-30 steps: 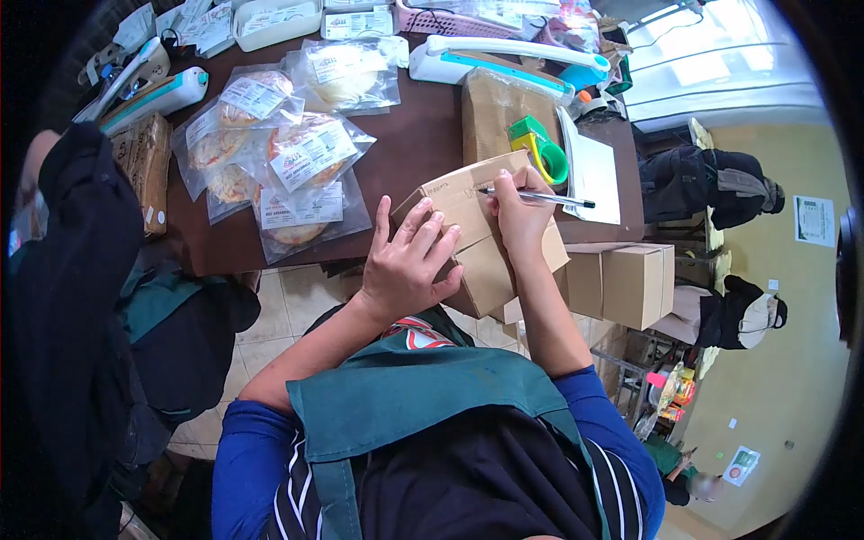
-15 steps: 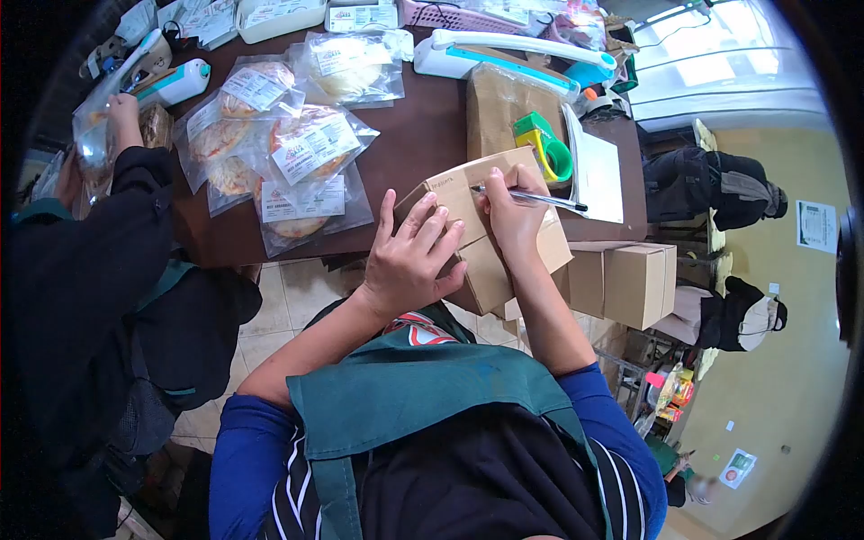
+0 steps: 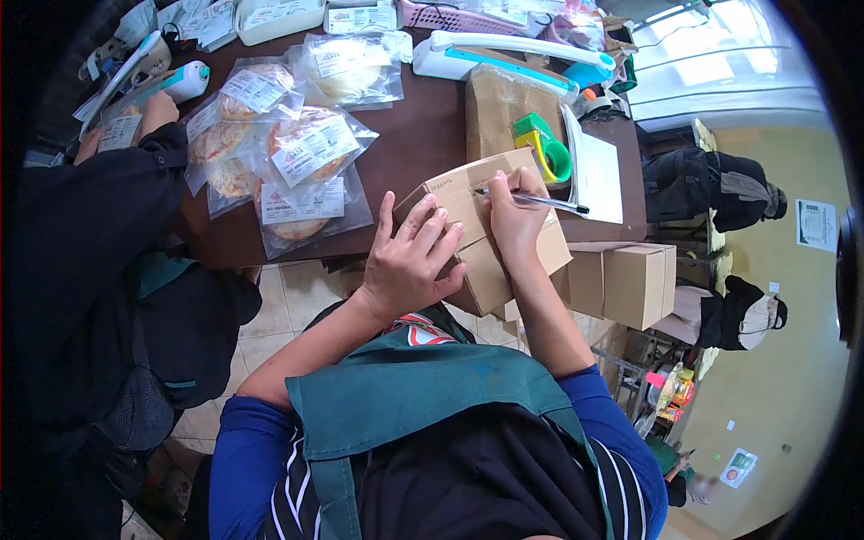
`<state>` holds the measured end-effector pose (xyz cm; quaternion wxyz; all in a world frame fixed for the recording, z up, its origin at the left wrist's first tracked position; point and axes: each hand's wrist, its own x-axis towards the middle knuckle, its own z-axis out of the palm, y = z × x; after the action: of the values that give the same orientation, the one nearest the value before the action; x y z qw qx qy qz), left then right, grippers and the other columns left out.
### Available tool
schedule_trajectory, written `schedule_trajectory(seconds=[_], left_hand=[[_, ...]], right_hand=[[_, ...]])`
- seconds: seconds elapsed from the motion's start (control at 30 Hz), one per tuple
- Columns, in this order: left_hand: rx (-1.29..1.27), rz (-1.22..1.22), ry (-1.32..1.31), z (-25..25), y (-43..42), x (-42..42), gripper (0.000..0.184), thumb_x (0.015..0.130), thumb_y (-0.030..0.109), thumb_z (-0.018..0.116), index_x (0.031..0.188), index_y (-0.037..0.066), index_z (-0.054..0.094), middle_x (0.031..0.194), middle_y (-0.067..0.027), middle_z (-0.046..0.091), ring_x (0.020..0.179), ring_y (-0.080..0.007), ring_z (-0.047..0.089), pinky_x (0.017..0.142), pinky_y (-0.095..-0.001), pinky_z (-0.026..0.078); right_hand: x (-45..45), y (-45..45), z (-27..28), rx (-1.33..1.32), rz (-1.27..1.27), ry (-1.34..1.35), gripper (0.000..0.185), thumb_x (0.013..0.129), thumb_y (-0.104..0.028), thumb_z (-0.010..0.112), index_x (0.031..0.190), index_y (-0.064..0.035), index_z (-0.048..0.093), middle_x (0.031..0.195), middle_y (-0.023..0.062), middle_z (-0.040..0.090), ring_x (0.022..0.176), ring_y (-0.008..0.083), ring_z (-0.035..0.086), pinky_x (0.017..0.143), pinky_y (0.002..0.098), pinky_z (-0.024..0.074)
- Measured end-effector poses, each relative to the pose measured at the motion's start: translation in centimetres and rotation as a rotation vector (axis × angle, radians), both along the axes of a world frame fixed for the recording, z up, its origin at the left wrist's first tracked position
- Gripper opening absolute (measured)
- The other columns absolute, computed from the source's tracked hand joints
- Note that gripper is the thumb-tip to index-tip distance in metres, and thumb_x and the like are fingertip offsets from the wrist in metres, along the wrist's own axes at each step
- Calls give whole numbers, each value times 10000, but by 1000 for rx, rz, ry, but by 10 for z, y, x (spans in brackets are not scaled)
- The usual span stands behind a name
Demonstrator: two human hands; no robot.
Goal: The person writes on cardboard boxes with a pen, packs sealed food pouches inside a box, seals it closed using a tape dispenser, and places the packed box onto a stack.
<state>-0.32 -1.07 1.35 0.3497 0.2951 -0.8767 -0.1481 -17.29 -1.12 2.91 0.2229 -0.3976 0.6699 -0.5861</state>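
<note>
A closed cardboard box [image 3: 481, 261] is tilted at the table's front edge, with a little handwriting near its upper left corner. My left hand [image 3: 409, 256] lies on the box's left side, fingers spread and holding nothing. In my right hand [image 3: 517, 216] is a pen [image 3: 551, 202], pinched between the fingers, its tip at the top face beside the writing. The hand's lower side rests on the cardboard. Just beyond it, a green and yellow tape dispenser [image 3: 544, 148] sits on a larger brown package [image 3: 495, 108].
Clear bags of labelled pizzas [image 3: 310, 148] lie to the left. Heat sealers [image 3: 495, 56] stand at the back and far left. Papers [image 3: 596, 171] lie at right, above another cardboard box [image 3: 630, 279]. A co-worker in dark clothes [image 3: 90, 243] handles a bag at far left.
My right hand and the pen have shifted very slightly along the box top; my left hand stays put. The co-worker's hands and bag have moved down toward the table.
</note>
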Motion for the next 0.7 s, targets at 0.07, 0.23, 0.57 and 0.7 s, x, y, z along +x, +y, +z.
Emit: schedule_trajectory(seconds=[0.07,0.23,0.57,0.7], left_hand=[[-1,-1,-1,0,0,0,385,734,345,629,1015,84,660,1057,-137,611,1154,-300,535,1053,-642,210],[6,-2,8,1,0,0,376,742,340,622,1015,83,660,1057,-140,613,1148,-299,541,1055,-640,205],[-2,1,11,0,0,0,379,744,347,625,1013,82,665,1051,-140,617,1142,-295,546,1056,-639,200],[3,2,17,1,0,0,381,740,344,627,1011,79,665,1054,-140,617,1141,-296,545,1056,-639,201]], right_hand=[[-1,-1,0,10,12,-15,341,843,-28,605,590,-68,380,551,-25,418,478,38,445,426,222,404],[-1,-1,0,10,3,-34,342,862,-41,600,593,-71,391,536,-6,461,460,50,471,415,211,403],[0,-3,0,-10,4,-10,351,855,-34,599,588,-76,375,518,6,467,439,57,471,402,202,376],[-3,0,-2,-42,9,20,348,850,-30,604,586,-75,380,519,5,465,443,60,483,407,202,379]])
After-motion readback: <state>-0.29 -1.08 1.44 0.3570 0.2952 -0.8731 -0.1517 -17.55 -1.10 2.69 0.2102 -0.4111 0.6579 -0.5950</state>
